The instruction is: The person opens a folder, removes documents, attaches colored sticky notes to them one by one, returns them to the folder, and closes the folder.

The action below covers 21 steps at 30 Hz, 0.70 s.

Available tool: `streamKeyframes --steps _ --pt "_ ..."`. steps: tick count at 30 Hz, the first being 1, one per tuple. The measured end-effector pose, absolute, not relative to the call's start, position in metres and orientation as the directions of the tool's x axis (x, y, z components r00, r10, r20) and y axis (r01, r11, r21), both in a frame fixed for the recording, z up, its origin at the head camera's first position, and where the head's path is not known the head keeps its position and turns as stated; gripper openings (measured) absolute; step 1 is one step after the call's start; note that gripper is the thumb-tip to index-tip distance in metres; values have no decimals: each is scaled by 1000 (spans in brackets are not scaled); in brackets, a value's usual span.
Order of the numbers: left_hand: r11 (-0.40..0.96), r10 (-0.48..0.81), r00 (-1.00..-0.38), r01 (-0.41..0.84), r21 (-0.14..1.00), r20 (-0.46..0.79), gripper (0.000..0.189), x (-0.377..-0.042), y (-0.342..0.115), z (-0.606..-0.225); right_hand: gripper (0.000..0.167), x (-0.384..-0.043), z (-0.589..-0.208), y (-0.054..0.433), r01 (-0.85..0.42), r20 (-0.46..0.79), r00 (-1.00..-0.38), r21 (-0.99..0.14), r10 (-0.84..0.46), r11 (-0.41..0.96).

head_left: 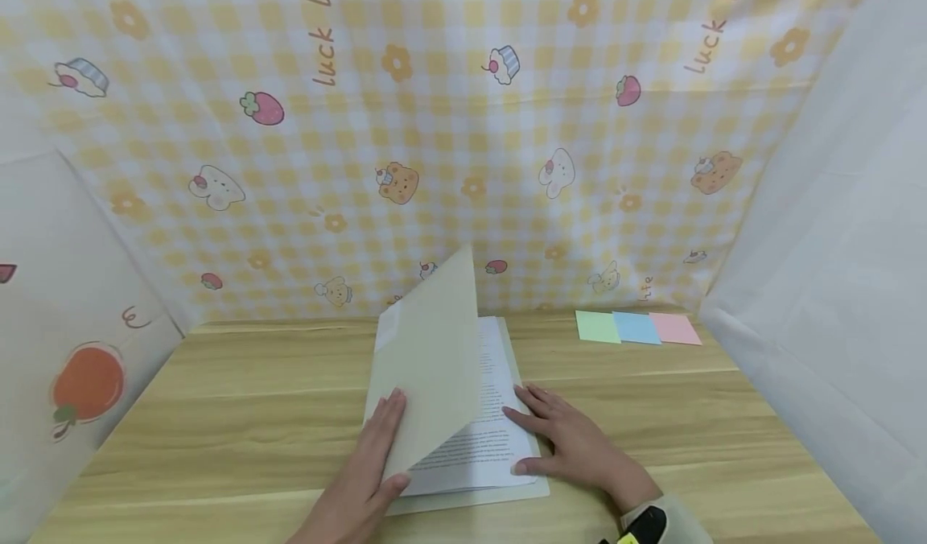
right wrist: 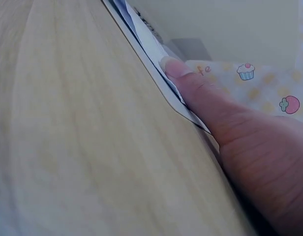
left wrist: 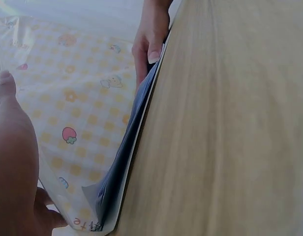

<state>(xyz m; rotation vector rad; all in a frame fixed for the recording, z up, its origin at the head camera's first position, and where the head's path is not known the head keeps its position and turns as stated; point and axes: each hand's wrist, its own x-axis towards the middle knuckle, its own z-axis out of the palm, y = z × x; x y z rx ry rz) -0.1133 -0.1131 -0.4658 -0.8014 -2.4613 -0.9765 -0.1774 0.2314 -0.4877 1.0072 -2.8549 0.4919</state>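
A cream file folder (head_left: pixel 438 359) lies on the wooden table, its front cover lifted at a slant with the spine side to the left. Inside rests a stack of printed sheets (head_left: pixel 478 455), partly hidden behind the cover. My left hand (head_left: pixel 365 463) touches the outside of the raised cover near its lower left, fingers straight and thumb by the bottom edge. My right hand (head_left: pixel 572 439) rests with spread fingers on the right edge of the sheets. In the right wrist view, the right thumb (right wrist: pixel 178 69) presses on the paper edge.
Green (head_left: pixel 598 327), blue (head_left: pixel 637 327) and pink (head_left: pixel 675 328) paper squares lie in a row at the table's back right. A yellow checked curtain (head_left: pixel 463 142) hangs behind the table, with white cloth (head_left: pixel 833 270) along the right side.
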Motion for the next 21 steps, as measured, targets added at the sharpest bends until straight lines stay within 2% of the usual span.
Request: streamKeyframes --steps 6,11,16,21 --pt "630 270 -788 579 518 553 77 -106 -122 -461 82 -178 -488 231 -609 152 -791 -279 -592 742" --pt "560 203 -792 576 595 576 69 -102 -129 -459 84 -178 -487 231 -608 154 -792 -295 -591 737" --pt "534 97 -754 591 605 650 76 -98 -141 -462 82 -178 -488 231 -621 172 -783 -272 -598 735" --pt "587 -22 -676 588 557 736 87 -94 -150 -463 82 -177 -487 231 -621 164 -783 -275 -600 734"
